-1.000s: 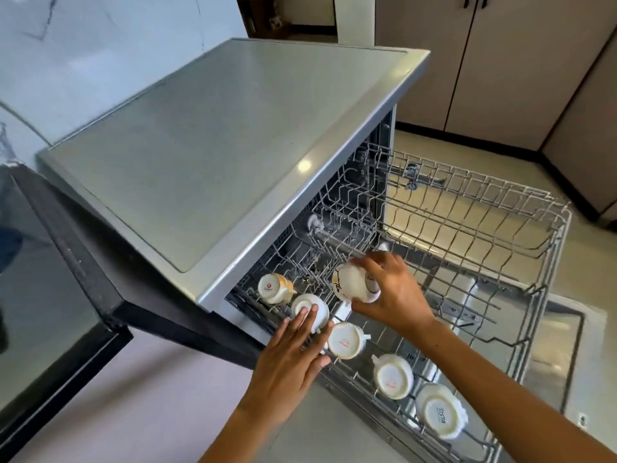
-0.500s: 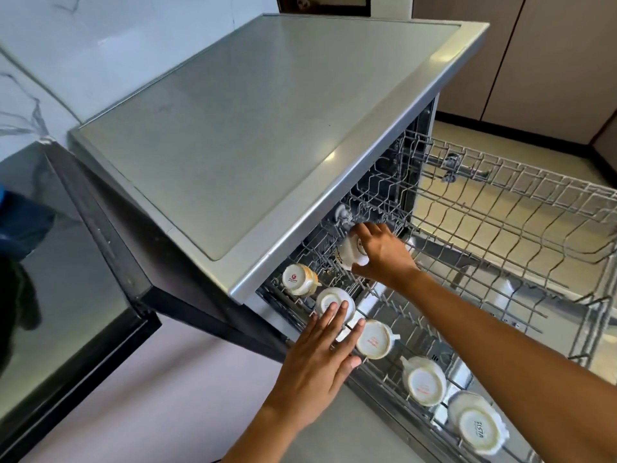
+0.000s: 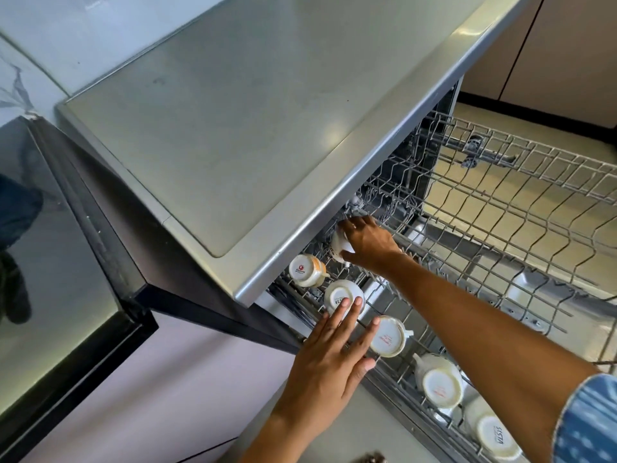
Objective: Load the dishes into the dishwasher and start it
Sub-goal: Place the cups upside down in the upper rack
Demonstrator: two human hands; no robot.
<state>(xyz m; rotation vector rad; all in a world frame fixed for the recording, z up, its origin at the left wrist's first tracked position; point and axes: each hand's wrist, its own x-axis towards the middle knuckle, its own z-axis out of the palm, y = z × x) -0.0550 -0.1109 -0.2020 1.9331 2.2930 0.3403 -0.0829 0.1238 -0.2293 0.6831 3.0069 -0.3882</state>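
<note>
A white cup (image 3: 338, 247) is gripped by the right hand (image 3: 369, 247) at the centre of the frame, deep in the wire rack (image 3: 500, 228) under the dishwasher's grey top (image 3: 250, 128). The left hand (image 3: 329, 369), at lower centre, is laid with straight fingers on an upturned cup (image 3: 340, 294) and touches the next cup (image 3: 389, 335). Three more upturned cups are seen in the same row: one (image 3: 305, 270) to the upper left, two (image 3: 439, 384) (image 3: 490, 432) toward the lower right.

Cup base (image 3: 301, 270), rearmost in the rack row: "Sonny". Next cup base (image 3: 339, 297) forward reads "VISTA"; frontmost cup base (image 3: 496, 436) likewise reads "VISTA".
</note>
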